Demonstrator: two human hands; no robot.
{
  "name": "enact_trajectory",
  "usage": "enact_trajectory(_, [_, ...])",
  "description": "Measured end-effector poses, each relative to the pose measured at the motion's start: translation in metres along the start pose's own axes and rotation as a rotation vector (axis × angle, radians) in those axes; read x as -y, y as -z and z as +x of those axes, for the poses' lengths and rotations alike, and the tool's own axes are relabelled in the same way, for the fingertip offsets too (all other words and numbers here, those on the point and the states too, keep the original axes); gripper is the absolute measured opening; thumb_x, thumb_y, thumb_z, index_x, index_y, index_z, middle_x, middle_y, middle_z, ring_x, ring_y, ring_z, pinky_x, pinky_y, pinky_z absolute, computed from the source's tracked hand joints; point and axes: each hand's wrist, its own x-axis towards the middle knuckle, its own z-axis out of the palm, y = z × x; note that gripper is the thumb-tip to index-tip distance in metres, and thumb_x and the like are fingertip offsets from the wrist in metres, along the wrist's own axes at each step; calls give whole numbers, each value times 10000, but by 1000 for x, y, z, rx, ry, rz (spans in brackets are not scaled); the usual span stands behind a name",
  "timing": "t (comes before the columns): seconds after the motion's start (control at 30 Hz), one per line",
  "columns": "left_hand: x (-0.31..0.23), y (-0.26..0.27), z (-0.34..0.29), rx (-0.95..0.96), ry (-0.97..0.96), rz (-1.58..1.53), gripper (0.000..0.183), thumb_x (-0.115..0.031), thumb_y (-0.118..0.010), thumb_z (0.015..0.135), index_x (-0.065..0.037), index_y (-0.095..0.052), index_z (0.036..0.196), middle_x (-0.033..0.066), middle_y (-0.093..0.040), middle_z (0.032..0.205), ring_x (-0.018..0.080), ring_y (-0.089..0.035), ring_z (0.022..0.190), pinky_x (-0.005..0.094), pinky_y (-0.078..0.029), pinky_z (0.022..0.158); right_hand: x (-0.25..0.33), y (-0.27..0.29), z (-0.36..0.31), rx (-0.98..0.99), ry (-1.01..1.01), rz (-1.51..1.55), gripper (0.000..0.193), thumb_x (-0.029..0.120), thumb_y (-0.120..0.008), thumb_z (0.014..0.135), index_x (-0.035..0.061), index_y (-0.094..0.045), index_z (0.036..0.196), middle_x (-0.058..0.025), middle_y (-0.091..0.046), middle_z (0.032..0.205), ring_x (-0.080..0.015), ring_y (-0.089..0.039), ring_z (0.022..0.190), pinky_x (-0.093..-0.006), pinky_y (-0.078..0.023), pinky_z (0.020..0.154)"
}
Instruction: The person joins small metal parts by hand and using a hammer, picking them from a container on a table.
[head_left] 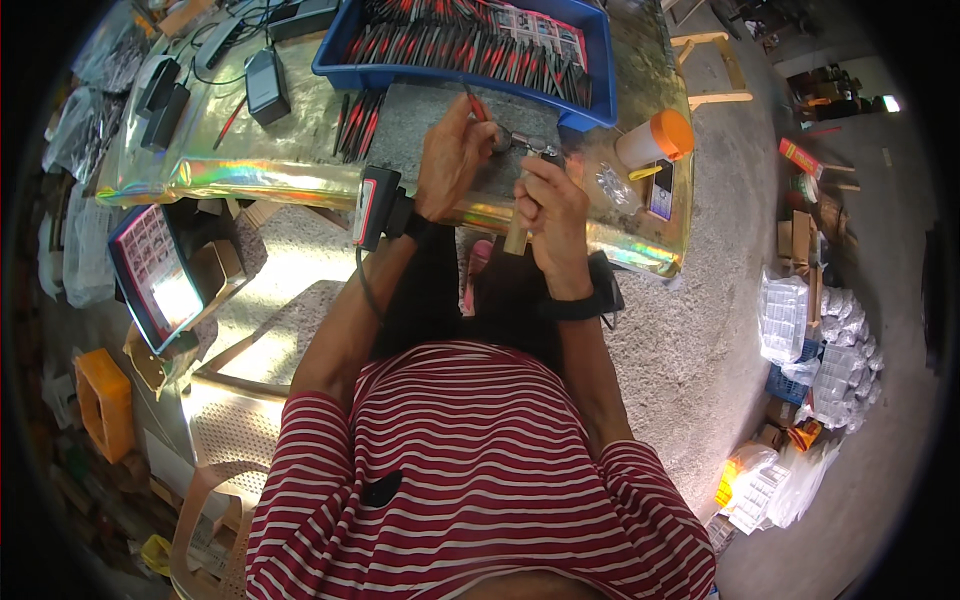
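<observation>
Gripping a wooden-handled hammer [516, 237] in the head view, the right hand [553, 213] is closed beside the left hand [452, 162], which pinches a slim red-and-black tool [476, 105] above a grey slab [413, 125] on the bench [305, 150]. Beyond both hands sits a blue bin [604, 82] of similar tools.

An orange-lidded container [645, 145] sits by the worktop's [215, 112] right edge; black boxy devices [267, 88] lie toward its left edge. Off its near-left corner: an orange crate [116, 392], a beige chair [222, 425].
</observation>
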Motion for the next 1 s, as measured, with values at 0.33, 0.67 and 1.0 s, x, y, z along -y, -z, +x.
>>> enact_trajectory(0.33, [19,1,8,77,-72,132,38,-88,-471,836,-64,-467,865,-7,-525,658,45,-461,549,180,-386,474,-26,51,-13,-68,-28,-550,254,249,-485,822,1,-536,816,-21,-502,677,-72,-465,541,-195,-378,489])
enact_trajectory(0.67, [25,4,11,82,-56,127,48,-89,-485,829,-64,-473,868,-6,-529,653,37,-467,544,178,-395,464,-32,35,-11,55,-209,-220,323,325,-496,823,3,-522,814,-62,-528,713,-128,-534,611,-230,-448,557])
enact_trajectory(1.0, [17,2,13,100,-40,245,122,-24,-525,742,-33,-454,841,119,-542,612,239,-549,538,320,-413,481,-34,33,-8,67,-249,-39,291,259,-492,825,-30,-507,852,-85,-526,694,-137,-524,577,-245,-446,539])
